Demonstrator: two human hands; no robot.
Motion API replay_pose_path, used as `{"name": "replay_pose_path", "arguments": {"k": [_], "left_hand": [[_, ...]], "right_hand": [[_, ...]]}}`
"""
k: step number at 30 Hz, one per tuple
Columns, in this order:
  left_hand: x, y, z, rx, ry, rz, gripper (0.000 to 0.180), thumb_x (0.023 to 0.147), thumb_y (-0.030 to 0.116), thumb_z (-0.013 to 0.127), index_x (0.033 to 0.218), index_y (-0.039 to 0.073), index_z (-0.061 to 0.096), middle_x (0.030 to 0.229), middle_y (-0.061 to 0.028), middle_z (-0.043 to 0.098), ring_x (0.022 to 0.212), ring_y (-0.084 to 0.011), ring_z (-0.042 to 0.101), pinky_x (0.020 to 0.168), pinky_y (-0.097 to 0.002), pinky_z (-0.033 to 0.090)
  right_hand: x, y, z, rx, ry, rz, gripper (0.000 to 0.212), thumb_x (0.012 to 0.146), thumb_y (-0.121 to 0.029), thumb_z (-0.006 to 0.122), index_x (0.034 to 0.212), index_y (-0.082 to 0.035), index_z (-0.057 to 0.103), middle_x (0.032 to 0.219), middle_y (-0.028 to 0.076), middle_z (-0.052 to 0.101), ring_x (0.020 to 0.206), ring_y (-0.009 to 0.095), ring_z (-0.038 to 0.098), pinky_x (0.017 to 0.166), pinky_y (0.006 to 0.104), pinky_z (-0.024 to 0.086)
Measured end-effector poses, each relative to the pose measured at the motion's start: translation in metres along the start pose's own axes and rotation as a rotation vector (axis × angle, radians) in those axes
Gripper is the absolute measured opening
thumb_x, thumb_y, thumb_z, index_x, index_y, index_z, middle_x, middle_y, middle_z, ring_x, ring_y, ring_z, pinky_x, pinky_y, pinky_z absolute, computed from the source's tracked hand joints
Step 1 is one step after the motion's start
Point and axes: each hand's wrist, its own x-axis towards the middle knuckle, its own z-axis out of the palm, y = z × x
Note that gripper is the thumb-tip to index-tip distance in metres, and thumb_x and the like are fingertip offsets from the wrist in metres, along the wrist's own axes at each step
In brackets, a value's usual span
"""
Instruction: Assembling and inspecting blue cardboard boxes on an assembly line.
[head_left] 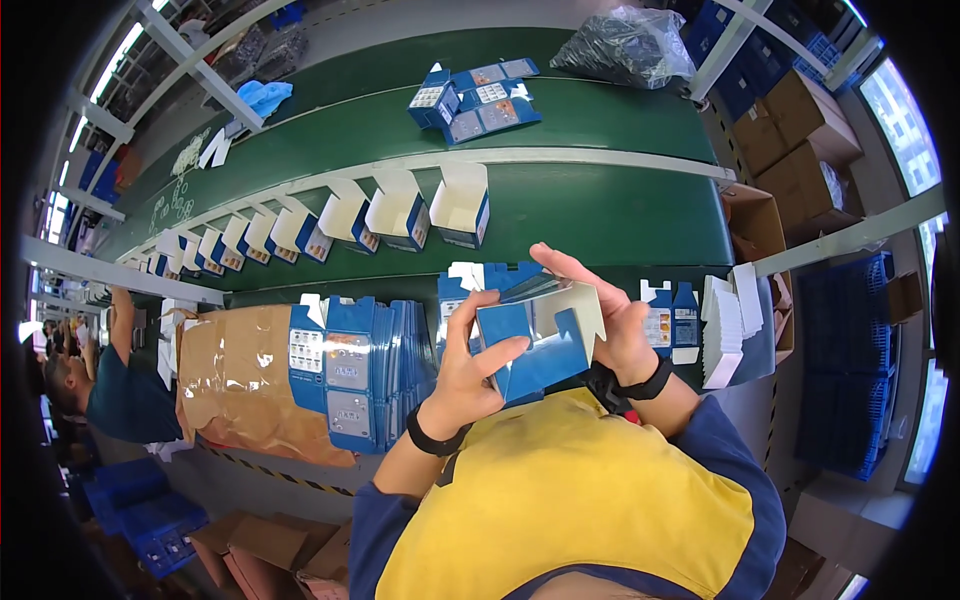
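A blue carton with a white inside is held in front of my chest, its flaps standing up at the top. My left hand grips its left side, fingers bent over the blue panel. At its right edge, my right hand has its fingers stretched out and its thumb apart; the palm lies against or close beside a white flap. Some right fingertips pass behind the carton, so their contact is hidden. Flat blue cartons stand stacked to the left, and more flat blue cartons lie to the right.
On the green conveyor, a row of open white-and-blue boxes stretches left. Opened blue cartons and a plastic bag lie farther back. White folded cards stand right, brown paper left. A co-worker is at far left.
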Motion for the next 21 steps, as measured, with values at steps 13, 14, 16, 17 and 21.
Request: {"name": "replay_pose_path", "arguments": {"k": [13, 14, 16, 17, 21], "left_hand": [[0.009, 0.007, -0.008, -0.100, -0.017, -0.144, 0.083, 0.056, 0.012, 0.082, 0.125, 0.020, 0.036, 0.125, -0.0201, 0.042, 0.110, -0.0387, 0.048, 0.093, -0.0458, 0.041], [0.008, 0.006, -0.009, -0.089, -0.014, -0.108, 0.085, 0.056, 0.012, 0.081, 0.127, 0.020, 0.034, 0.124, -0.0200, 0.042, 0.109, -0.0389, 0.048, 0.095, -0.0475, 0.040], [0.008, 0.004, -0.012, -0.061, -0.044, -0.072, 0.084, 0.056, 0.011, 0.081, 0.126, 0.020, 0.035, 0.124, -0.0200, 0.042, 0.109, -0.0391, 0.048, 0.096, -0.0497, 0.038], [0.009, 0.004, -0.013, -0.032, -0.075, -0.033, 0.083, 0.057, 0.010, 0.080, 0.126, 0.020, 0.035, 0.124, -0.0199, 0.042, 0.109, -0.0393, 0.048, 0.098, -0.0520, 0.036], [0.014, 0.010, -0.017, -0.021, -0.119, -0.027, 0.077, 0.058, 0.008, 0.078, 0.123, 0.020, 0.038, 0.122, -0.0196, 0.042, 0.109, -0.0397, 0.048, 0.101, -0.0574, 0.031]], "right_hand": [[0.004, -0.006, 0.002, -0.335, -0.134, -0.185, 0.040, 0.082, -0.006, 0.062, 0.121, -0.008, 0.055, 0.131, 0.015, 0.046, 0.115, 0.025, 0.049, 0.098, 0.0343, 0.037], [0.004, -0.008, 0.004, -0.334, -0.135, -0.183, 0.040, 0.082, -0.006, 0.062, 0.121, -0.008, 0.055, 0.131, 0.015, 0.046, 0.115, 0.025, 0.049, 0.098, 0.0343, 0.037], [0.003, -0.011, 0.012, -0.396, -0.050, -0.039, 0.036, 0.082, -0.006, 0.062, 0.117, -0.007, 0.058, 0.125, 0.014, 0.051, 0.111, 0.024, 0.052, 0.096, 0.0323, 0.039], [0.002, -0.011, 0.013, -0.426, -0.008, 0.033, 0.034, 0.082, -0.005, 0.062, 0.115, -0.006, 0.059, 0.123, 0.013, 0.053, 0.109, 0.024, 0.053, 0.095, 0.0313, 0.039], [0.004, -0.010, 0.011, -0.491, -0.074, 0.017, 0.032, 0.084, -0.011, 0.062, 0.115, -0.005, 0.059, 0.116, 0.011, 0.059, 0.104, 0.022, 0.056, 0.093, 0.0306, 0.041]]}}
